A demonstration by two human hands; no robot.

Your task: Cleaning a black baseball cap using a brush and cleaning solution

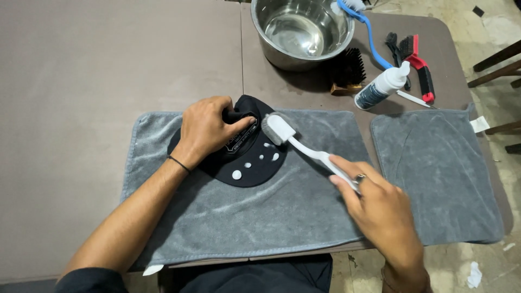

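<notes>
The black cap (pixel 239 157) lies on the larger of two grey towels (pixel 260 211), its brim toward the person and slightly to the right, its crown toward the far edge of the table. The cap's long axis runs from near to far, tilted a little rightward at the near end. About five white blobs of cleaner dot the brim.

The left hand (pixel 209 127) presses down on the cap's crown, fingers curled over the front panel and gripping it. The right hand (pixel 380 209) is closed around the handle of a white brush (pixel 293 142). The brush's long axis slants from the lower right up to the upper left; its head points at the cap and touches the cap's right edge, just beside the left fingertips.

The surface is a grey-brown table (pixel 97 81) with a seam running away from the person down its middle. The second towel (pixel 434 173) lies to the right of the first, near it but apart. Beyond the table's right edge is a pale, stained floor (pixel 488 21), with dark wooden chair legs (pixel 502 62) at the far right.

At the far side of the table stand one steel bowl (pixel 301 30), one wooden-backed brush (pixel 347 70) with black bristles just beside it, one blue-handled brush (pixel 372 35) resting against the bowl's rim, one red-and-black brush (pixel 420 68), and one white bottle (pixel 382 86) lying on its side. That makes four brushes, two towels, one bowl, one bottle, one cap.
</notes>
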